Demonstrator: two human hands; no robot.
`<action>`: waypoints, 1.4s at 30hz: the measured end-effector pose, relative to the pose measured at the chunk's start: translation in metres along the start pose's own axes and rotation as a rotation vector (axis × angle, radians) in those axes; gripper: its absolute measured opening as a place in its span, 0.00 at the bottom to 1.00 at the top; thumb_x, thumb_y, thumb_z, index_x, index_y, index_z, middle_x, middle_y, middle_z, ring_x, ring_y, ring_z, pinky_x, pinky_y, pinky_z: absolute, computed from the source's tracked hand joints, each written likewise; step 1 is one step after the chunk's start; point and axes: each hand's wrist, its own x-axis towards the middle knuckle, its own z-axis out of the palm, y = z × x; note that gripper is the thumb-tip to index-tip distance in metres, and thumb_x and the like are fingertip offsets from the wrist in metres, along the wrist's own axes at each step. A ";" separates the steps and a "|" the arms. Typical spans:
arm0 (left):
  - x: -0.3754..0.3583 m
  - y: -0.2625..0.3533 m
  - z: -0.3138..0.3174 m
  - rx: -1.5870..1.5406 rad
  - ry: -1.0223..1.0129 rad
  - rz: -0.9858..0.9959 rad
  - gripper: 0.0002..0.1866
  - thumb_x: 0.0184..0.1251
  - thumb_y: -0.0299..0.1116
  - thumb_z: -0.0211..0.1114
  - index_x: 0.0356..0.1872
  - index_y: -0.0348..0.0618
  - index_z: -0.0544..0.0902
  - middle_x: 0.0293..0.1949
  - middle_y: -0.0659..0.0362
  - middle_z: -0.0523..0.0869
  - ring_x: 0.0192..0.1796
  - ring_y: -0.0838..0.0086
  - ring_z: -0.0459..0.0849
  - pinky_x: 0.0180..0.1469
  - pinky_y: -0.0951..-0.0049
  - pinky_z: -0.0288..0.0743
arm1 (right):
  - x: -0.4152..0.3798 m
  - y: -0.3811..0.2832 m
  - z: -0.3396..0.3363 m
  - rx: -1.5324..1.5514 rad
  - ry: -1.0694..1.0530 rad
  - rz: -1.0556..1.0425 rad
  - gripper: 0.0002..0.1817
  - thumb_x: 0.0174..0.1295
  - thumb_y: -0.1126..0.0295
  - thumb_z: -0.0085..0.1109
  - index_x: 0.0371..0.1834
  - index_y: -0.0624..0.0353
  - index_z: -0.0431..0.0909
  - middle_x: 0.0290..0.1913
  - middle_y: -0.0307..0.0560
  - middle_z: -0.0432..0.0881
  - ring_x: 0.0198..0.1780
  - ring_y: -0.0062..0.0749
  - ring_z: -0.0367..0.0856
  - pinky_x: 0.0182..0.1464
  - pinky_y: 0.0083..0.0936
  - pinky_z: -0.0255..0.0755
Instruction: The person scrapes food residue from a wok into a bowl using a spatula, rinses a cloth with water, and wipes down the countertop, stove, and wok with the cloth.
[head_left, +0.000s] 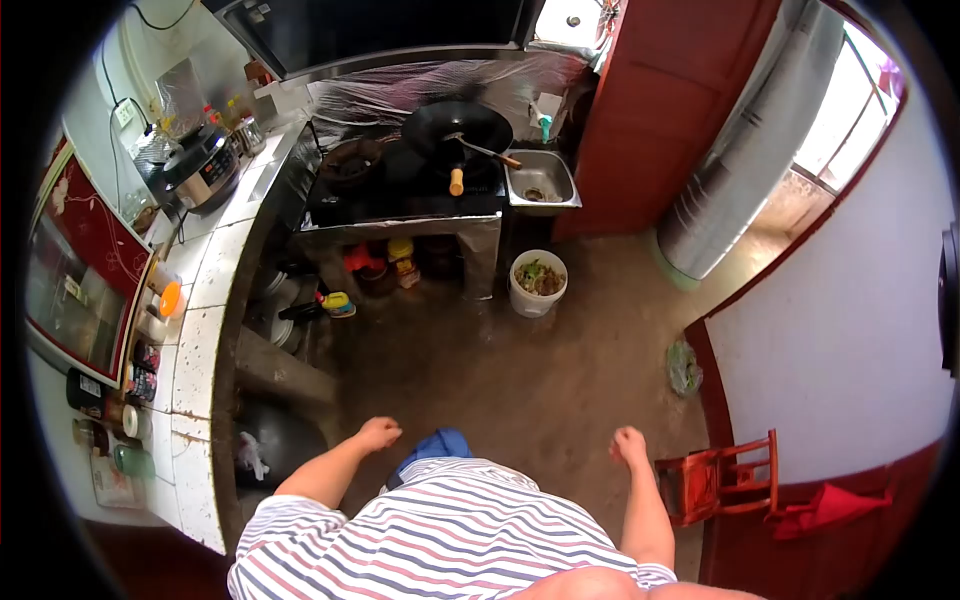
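Observation:
My left hand (380, 434) hangs beside my body above the brown floor, its fingers loosely curled and nothing visible in them. On the other side my right hand (628, 444) is raised a little, also with curled fingers and no object showing. A small red wooden chair (700, 482) is nearest to my right hand, but apart from it. Ahead, a black wok (455, 128) rests on the stove (400, 206), with a metal utensil lying in it. Beside the stove is a steel sink (545, 178).
A white bucket (533, 300) of scraps stands below the sink. The tiled counter (200, 370) runs along the left, bearing a rice cooker (200, 168) and jars. A plastic bag (684, 368) lies by the right wall, near the doorway curtain (755, 150).

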 end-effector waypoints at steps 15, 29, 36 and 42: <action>0.260 0.163 -0.060 -0.130 -0.020 -0.088 0.12 0.61 0.41 0.61 0.26 0.44 0.80 0.19 0.61 0.78 0.20 0.76 0.76 0.20 0.71 0.69 | 0.340 -0.363 0.095 0.087 -0.603 0.089 0.18 0.68 0.55 0.45 0.41 0.60 0.72 0.32 0.43 0.78 0.28 0.23 0.78 0.28 0.21 0.74; 0.347 0.524 -0.178 -0.734 0.064 0.149 0.20 0.66 0.47 0.54 0.51 0.44 0.69 0.36 0.55 0.81 0.30 0.72 0.82 0.25 0.72 0.78 | 0.579 -0.507 0.223 0.174 -0.941 0.246 0.22 0.63 0.51 0.51 0.48 0.59 0.68 0.35 0.51 0.79 0.27 0.32 0.79 0.27 0.27 0.75; 0.332 0.560 -0.176 -0.956 0.012 0.007 0.15 0.63 0.38 0.61 0.45 0.47 0.68 0.22 0.59 0.76 0.17 0.75 0.76 0.18 0.72 0.72 | 0.631 -0.626 0.176 -0.220 -0.996 0.003 0.13 0.62 0.63 0.52 0.43 0.60 0.72 0.22 0.44 0.74 0.18 0.21 0.70 0.15 0.19 0.59; 0.341 0.590 -0.126 -1.115 0.019 -0.002 0.15 0.63 0.37 0.60 0.45 0.48 0.65 0.22 0.59 0.75 0.15 0.74 0.75 0.15 0.71 0.71 | 0.627 -0.731 0.115 -1.157 -0.640 -1.166 0.17 0.55 0.68 0.57 0.50 0.50 0.75 0.29 0.51 0.81 0.31 0.36 0.81 0.32 0.31 0.72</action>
